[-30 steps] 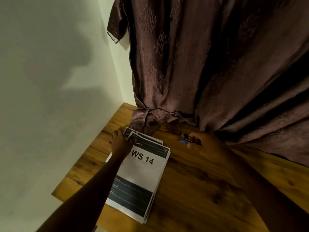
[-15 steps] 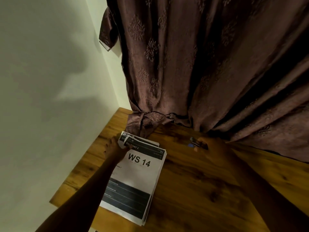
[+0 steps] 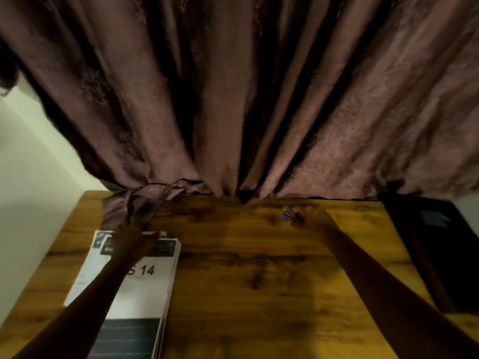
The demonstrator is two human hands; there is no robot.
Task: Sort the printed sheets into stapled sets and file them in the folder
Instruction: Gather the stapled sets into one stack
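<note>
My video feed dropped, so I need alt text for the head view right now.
On a wooden table, the left hand rests on the top of a stack of printed sheets, while the right hand holds a small stapler near the brown curtain. A dark folder lies at the right edge.

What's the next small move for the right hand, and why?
Probably bring the small metal stapler in the right hand left to the white printed stack: the left hand rests on its top edge, and the two are apart.
</note>
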